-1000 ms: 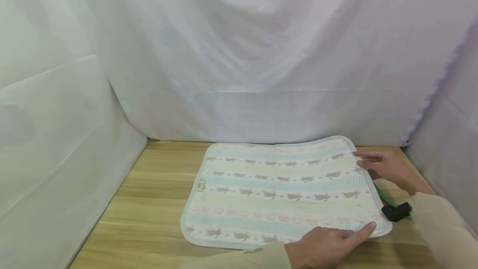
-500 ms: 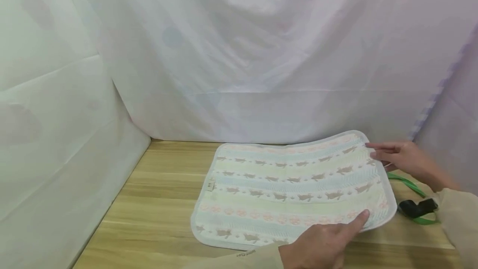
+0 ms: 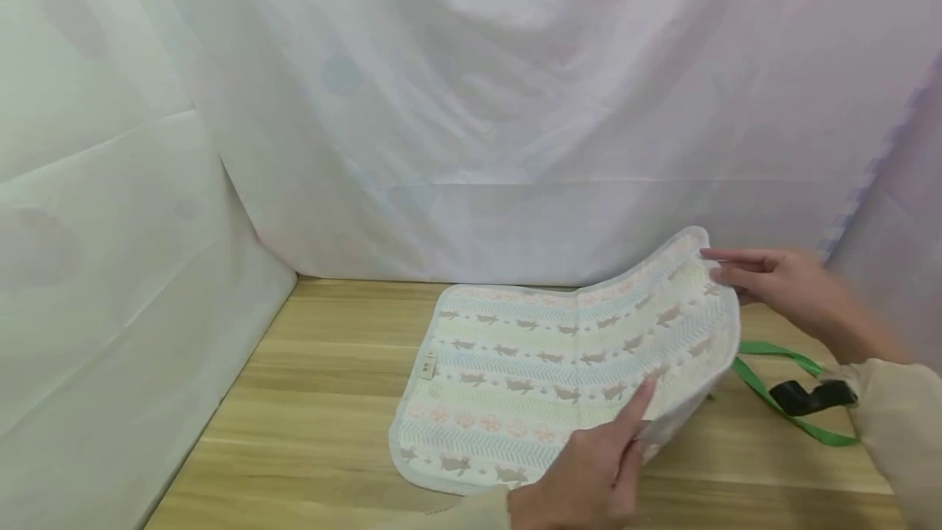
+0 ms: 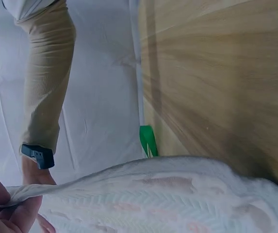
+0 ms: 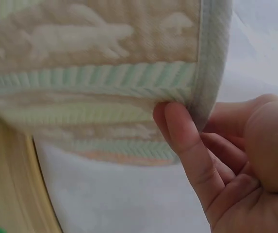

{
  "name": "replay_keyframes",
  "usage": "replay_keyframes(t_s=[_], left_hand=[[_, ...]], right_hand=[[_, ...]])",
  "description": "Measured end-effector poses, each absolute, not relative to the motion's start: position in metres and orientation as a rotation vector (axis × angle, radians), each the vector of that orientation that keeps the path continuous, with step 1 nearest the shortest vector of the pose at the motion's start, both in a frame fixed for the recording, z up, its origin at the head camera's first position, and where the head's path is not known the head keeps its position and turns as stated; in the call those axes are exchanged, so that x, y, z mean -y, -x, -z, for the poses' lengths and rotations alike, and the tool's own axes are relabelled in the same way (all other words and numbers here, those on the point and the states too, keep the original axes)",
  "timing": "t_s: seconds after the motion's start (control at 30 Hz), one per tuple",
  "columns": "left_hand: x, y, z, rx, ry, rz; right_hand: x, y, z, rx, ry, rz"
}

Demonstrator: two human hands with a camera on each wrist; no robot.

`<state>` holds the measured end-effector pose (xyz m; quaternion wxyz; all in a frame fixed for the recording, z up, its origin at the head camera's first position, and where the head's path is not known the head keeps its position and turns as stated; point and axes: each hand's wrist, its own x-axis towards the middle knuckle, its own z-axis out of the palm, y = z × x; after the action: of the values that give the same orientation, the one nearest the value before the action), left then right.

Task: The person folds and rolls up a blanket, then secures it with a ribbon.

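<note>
A white cloth (image 3: 515, 387) with pastel stripes, rows of brown animal figures and a rounded pale border lies on the table, its right part lifted and bent upward. My left hand (image 3: 589, 473) grips its near right edge; in the left wrist view the fingers (image 4: 24, 211) pinch the border. With my right hand (image 3: 791, 289) I pinch the far right edge between thumb and fingers. The right wrist view shows the cloth's underside (image 5: 105, 82), where the pattern has pale animals on brown bands. A small label (image 3: 428, 367) sits at the left border.
Beside my right forearm lies a green strap (image 3: 765, 391), and a black band-like device (image 3: 809, 397) sits at the right cuff. The wood-grain table (image 3: 316, 399) extends to the left. White fabric sheets (image 3: 478, 105) hang behind and at both sides.
The cloth's right side has risen and curved up and leftward. My left hand has moved left with the near edge; my right hand has gone higher with the far edge. More green strap shows.
</note>
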<state>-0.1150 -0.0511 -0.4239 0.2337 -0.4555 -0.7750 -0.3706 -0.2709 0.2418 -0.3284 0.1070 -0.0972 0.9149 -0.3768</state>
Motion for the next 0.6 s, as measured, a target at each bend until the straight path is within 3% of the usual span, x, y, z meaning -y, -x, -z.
replay_keyframes(t_s=[0.6], left_hand=[[0.124,0.099,0.411,2.171,0.854,1.572]], right_hand=[[-0.129,0.283,0.319,-2.602,0.411,1.498]])
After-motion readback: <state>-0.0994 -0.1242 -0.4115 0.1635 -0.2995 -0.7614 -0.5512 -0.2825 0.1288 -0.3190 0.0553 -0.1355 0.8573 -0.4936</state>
